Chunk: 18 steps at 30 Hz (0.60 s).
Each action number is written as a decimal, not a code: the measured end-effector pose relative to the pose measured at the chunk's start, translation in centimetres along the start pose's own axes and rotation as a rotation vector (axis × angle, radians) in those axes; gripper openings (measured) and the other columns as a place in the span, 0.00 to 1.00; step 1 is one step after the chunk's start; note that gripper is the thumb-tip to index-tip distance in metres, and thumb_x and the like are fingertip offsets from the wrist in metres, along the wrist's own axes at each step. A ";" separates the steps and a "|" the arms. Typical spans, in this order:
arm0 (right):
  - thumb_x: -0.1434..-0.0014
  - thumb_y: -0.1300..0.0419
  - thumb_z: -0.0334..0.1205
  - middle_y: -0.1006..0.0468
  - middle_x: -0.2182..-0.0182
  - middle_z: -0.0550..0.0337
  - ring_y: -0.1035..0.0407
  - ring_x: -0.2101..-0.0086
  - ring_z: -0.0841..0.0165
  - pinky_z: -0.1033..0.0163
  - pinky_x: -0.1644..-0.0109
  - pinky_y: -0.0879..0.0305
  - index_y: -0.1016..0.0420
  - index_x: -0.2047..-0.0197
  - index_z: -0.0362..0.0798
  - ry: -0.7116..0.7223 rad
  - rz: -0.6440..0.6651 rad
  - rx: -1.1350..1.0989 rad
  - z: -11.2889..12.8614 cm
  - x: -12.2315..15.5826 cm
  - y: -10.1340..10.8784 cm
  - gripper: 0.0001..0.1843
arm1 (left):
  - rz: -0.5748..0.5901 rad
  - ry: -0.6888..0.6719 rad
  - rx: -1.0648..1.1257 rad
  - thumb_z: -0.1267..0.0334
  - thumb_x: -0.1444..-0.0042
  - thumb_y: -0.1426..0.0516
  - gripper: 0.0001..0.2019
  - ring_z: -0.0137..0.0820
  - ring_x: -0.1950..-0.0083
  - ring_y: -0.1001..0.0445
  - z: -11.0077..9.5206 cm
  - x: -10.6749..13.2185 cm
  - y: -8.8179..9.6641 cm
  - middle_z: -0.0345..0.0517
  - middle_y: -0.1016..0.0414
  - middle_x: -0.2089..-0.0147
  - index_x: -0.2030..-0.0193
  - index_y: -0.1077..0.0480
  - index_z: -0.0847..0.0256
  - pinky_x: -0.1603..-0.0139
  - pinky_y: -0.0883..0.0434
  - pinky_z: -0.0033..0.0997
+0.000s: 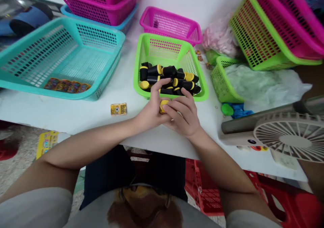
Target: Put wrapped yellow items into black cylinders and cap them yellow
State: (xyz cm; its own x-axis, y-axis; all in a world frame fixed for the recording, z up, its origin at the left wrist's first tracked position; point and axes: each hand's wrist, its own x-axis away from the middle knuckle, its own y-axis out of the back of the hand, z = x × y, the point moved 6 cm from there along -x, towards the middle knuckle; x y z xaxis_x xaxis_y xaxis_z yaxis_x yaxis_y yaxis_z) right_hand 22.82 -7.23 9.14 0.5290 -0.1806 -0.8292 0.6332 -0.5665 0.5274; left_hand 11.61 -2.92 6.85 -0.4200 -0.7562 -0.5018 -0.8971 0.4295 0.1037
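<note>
white table [154,138], hands [184,116] holding yellow piece [163,106]

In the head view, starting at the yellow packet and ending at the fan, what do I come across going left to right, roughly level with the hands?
Yellow packet, left hand, yellow cap, right hand, green disc, blue plastic, fan.

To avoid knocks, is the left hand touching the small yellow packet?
Apart: the head view shows bare white tabletop between the left hand and the small yellow packet.
</note>
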 end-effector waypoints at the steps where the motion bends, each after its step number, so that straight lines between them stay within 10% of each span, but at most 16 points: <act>1: 0.32 0.37 0.43 0.22 0.55 0.58 0.26 0.52 0.63 0.38 0.33 0.27 0.29 0.40 0.57 0.009 -0.012 -0.010 0.1 0.0 0.0 0.19 | -0.003 -0.005 0.009 0.65 0.40 0.36 0.41 0.29 0.70 0.27 0.0 0.0 0.0 0.32 0.34 0.69 0.30 0.59 0.50 0.69 0.31 0.29; 6: 0.31 0.40 0.40 0.23 0.57 0.58 0.26 0.55 0.66 0.41 0.33 0.26 0.26 0.45 0.54 0.016 -0.095 0.020 0.2 -0.5 0.2 0.12 | 0.019 -0.007 0.078 0.63 0.40 0.34 0.42 0.27 0.71 0.29 -0.1 -0.2 0.1 0.31 0.35 0.69 0.29 0.57 0.50 0.71 0.34 0.28; 18: 0.31 0.40 0.40 0.19 0.50 0.58 0.23 0.44 0.63 0.49 0.34 0.26 0.32 0.36 0.55 -0.003 0.081 -0.253 0.5 -0.3 1.4 0.21 | 0.504 0.128 0.376 0.63 0.42 0.32 0.40 0.29 0.62 0.19 -1.4 -0.2 -0.5 0.35 0.25 0.61 0.32 0.53 0.47 0.62 0.21 0.27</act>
State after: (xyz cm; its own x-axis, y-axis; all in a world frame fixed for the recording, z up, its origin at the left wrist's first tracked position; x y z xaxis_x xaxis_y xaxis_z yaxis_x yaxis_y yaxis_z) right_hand 23.28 -8.41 9.99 0.5821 -0.2195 -0.7830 0.7106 -0.3309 0.6210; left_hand 11.99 -3.70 8.07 -0.8116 -0.4591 -0.3614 -0.4856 0.8739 -0.0196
